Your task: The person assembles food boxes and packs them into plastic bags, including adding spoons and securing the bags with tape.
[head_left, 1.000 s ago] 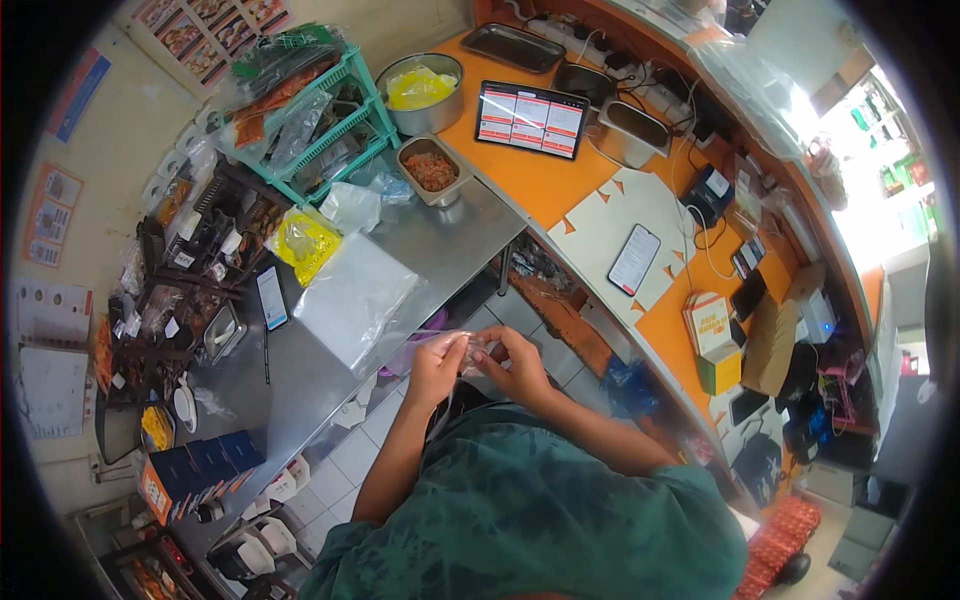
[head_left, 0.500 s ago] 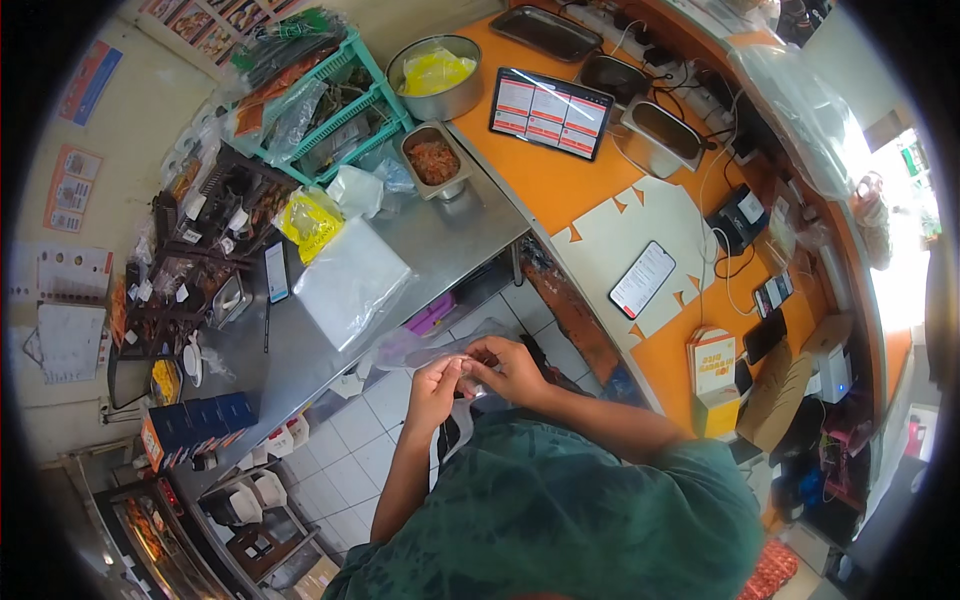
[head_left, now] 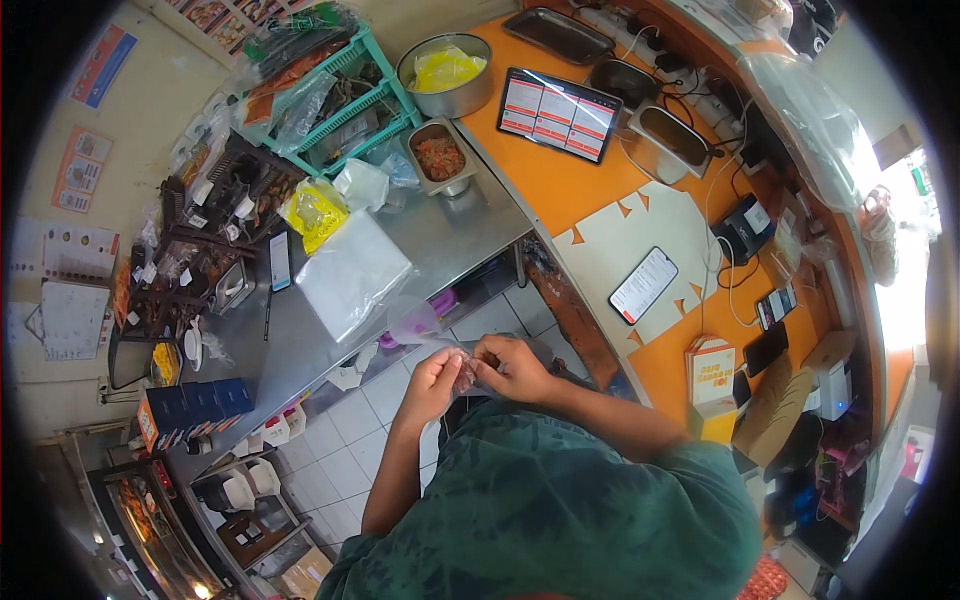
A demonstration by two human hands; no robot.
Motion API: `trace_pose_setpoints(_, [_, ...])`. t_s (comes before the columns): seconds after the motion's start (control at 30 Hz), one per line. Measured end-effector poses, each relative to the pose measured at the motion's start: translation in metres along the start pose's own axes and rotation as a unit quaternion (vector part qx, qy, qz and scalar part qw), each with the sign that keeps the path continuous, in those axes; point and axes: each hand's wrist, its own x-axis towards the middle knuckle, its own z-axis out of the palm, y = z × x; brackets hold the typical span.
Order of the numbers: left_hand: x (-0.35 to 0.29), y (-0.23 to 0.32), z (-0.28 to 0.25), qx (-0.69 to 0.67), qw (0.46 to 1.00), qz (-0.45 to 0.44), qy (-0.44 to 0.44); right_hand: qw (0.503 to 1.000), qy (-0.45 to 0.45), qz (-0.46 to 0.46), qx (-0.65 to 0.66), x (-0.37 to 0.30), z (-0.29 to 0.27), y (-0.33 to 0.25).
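Observation:
In front of my chest, above the gap between two counters, I hold a thin clear plastic bag (head_left: 412, 325) with both hands. My left hand (head_left: 430, 385) is closed, thumb and fingers pinching the gathered plastic. Close against it, my right hand (head_left: 512, 368) also pinches the film, its fingers curled. Part of the bag sticks out beyond my fingers toward the steel counter (head_left: 430, 255); the rest is hidden by my hands. On that counter, nearest to my left hand, lies a stack of clear plastic sheets or bags (head_left: 352, 275).
Beside the stack are a yellow plastic bag (head_left: 316, 216) and a steel pan of chopped red food (head_left: 438, 160). Farther back stand a teal crate (head_left: 345, 140) and a round pot (head_left: 455, 103). The orange counter (head_left: 575, 225) carries a tablet (head_left: 560, 113), a phone (head_left: 643, 286) and a yellow-white carton (head_left: 712, 390).
My hands stay together on the plastic bag, with the right fingers shifted slightly. More of the film now stands up beyond them. The whole view has tilted a little.

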Motion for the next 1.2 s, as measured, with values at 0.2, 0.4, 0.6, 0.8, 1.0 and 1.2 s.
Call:
trace_pose_setpoints(0.2, [-0.004, -0.002, -0.007, 0.044, 0.994, -0.063, 0.078, 0.992, 0.042, 0.053, 0.105, 0.003, 0.011, 0.012])
trace_pose_setpoints(0.4, [-0.008, -0.015, -0.008, 0.048, 0.995, -0.053, 0.074, 0.997, -0.055, -0.020, 0.044, 0.013, 0.008, 0.005])
trace_pose_setpoints(0.6, [-0.017, -0.005, -0.008, 0.010, 0.997, -0.053, 0.056, 0.982, -0.030, 0.116, 0.147, 0.017, 0.007, 0.020])
trace_pose_setpoints(0.8, [-0.015, -0.024, -0.005, -0.041, 0.992, -0.035, 0.117, 0.972, -0.161, 0.045, 0.163, 0.020, 0.015, 0.015])
trace_pose_setpoints(1.0, [-0.019, -0.041, -0.020, -0.047, 0.991, -0.036, 0.122, 0.969, -0.212, 0.029, 0.120, 0.029, 0.018, 0.008])
trace_pose_setpoints(1.2, [-0.020, -0.031, -0.038, 0.065, 0.989, 0.044, 0.123, 0.990, -0.139, -0.007, -0.037, 0.040, 0.031, -0.010])
